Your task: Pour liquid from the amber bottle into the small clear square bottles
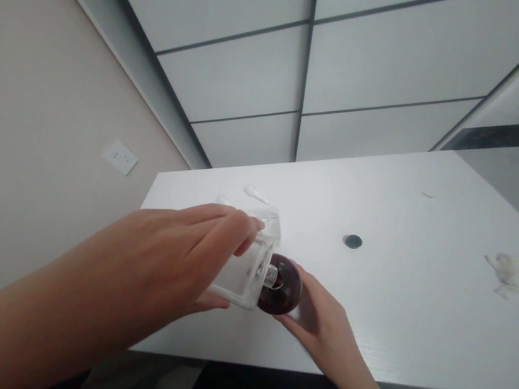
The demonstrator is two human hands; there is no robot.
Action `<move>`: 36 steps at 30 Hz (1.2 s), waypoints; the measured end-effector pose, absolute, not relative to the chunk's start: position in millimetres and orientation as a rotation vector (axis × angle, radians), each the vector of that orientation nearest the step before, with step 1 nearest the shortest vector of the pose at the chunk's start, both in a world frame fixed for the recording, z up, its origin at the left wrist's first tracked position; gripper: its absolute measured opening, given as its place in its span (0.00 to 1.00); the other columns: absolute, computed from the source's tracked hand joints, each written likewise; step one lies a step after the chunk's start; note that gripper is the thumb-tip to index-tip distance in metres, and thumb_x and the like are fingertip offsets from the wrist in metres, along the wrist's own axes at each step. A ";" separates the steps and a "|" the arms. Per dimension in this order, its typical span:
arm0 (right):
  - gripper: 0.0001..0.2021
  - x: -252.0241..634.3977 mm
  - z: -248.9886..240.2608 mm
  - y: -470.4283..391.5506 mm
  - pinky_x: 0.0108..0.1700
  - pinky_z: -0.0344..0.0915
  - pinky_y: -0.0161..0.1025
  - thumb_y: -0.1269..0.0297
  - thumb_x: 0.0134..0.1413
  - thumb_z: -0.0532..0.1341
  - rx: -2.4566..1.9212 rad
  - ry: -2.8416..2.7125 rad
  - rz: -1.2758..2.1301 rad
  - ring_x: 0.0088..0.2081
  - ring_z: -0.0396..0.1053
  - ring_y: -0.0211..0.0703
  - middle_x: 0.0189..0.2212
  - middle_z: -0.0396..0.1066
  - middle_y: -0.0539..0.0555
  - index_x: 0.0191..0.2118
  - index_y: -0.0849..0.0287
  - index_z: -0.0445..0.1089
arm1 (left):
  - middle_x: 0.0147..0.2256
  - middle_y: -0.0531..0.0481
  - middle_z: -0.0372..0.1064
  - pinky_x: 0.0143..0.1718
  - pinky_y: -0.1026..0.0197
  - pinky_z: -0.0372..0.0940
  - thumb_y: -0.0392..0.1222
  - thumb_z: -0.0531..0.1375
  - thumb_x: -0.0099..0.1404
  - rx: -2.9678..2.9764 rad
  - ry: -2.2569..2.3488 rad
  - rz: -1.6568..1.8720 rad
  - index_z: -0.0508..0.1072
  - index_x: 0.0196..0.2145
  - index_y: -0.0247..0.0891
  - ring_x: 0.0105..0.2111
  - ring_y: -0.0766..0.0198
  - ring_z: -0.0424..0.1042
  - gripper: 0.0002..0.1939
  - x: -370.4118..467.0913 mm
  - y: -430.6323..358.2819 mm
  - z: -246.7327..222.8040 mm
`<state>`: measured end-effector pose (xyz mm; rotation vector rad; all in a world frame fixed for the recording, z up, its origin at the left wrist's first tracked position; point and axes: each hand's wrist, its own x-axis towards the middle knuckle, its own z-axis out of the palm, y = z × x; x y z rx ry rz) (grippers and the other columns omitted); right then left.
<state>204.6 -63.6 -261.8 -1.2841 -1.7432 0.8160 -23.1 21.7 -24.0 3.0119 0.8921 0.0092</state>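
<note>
My left hand (204,251) is wrapped round a clear square bottle (242,275), tipped so that its threaded neck points right. That neck meets the top of a dark brown round bottle (282,296), which my right hand (320,317) grips from the right side. The brown bottle seems to stand upright on the table; its base is hidden from above. Whether liquid runs between the two bottles I cannot tell. Just beyond my left fingers lie a clear plastic piece (271,218) and a white pump nozzle with a thin stem (254,192), partly hidden by my hand.
On the white table (396,315) a small dark round cap (353,241) lies right of the bottles. A crumpled whitish bundle (510,272) and a small white strip (427,195) are farther right. Beyond are a panelled cabinet (245,84) and a wall socket (121,157).
</note>
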 end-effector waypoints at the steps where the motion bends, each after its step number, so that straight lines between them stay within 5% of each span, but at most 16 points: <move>1: 0.33 204.6 -261.2 -63.4 0.65 0.75 0.59 0.55 0.66 0.69 -1.285 -1.745 0.815 0.66 0.74 0.56 0.68 0.72 0.59 0.72 0.48 0.60 | 0.44 0.49 0.79 0.48 0.54 0.78 0.39 0.54 0.77 3.008 0.900 0.015 0.69 0.55 0.45 0.38 0.57 0.80 0.11 -23.1 21.6 -24.3; 9: 0.32 205.0 -259.8 -62.5 0.63 0.76 0.59 0.56 0.66 0.68 -1.276 -1.735 0.810 0.65 0.75 0.57 0.67 0.73 0.60 0.71 0.48 0.62 | 0.50 0.46 0.81 0.39 0.56 0.76 0.32 0.49 0.76 3.063 0.911 -0.032 0.67 0.58 0.45 0.41 0.55 0.82 0.17 -25.6 19.3 -22.6; 15: 0.32 205.0 -260.7 -63.5 0.65 0.75 0.59 0.56 0.66 0.68 -1.285 -1.738 0.817 0.65 0.74 0.57 0.67 0.72 0.59 0.72 0.48 0.61 | 0.56 0.44 0.80 0.49 0.49 0.79 0.31 0.49 0.76 3.125 0.803 -0.016 0.66 0.59 0.43 0.52 0.50 0.82 0.19 -22.6 20.5 -22.3; 36: 0.32 204.3 -259.5 -62.5 0.64 0.75 0.56 0.56 0.66 0.69 -1.272 -1.737 0.821 0.64 0.75 0.55 0.67 0.73 0.57 0.71 0.46 0.61 | 0.61 0.42 0.77 0.64 0.42 0.75 0.25 0.52 0.74 3.155 0.738 0.032 0.67 0.62 0.37 0.59 0.52 0.78 0.22 -22.2 19.2 -21.5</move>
